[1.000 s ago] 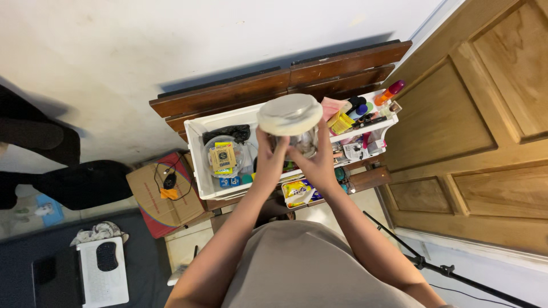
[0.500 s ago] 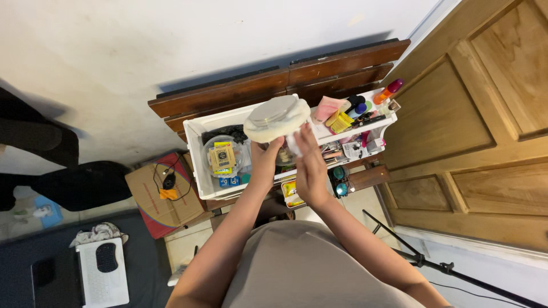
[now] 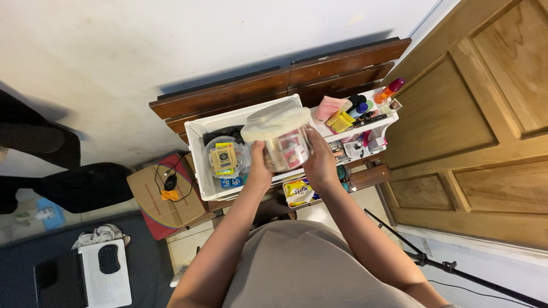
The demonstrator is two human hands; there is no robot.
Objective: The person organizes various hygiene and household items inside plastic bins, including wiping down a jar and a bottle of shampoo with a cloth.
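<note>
A clear plastic jar with a wide cream lid is held tilted between both my hands over a white cart tray. My left hand grips its left side and my right hand its right side. Packets with red and white wrapping show through the jar's wall. Just left of it in the tray lies a round clear tub with a yellow packet inside. A black bundle lies behind that tub.
Bottles and tubes crowd the tray's right end. A dark wooden board leans on the white wall behind. A wooden door stands right. A cardboard box and a white keyboard lie on the floor at left. A tripod leg crosses lower right.
The jar has come down and tipped onto its side toward me, so its wall shows instead of the lid's top. My right hand moved from the front to its right side.
</note>
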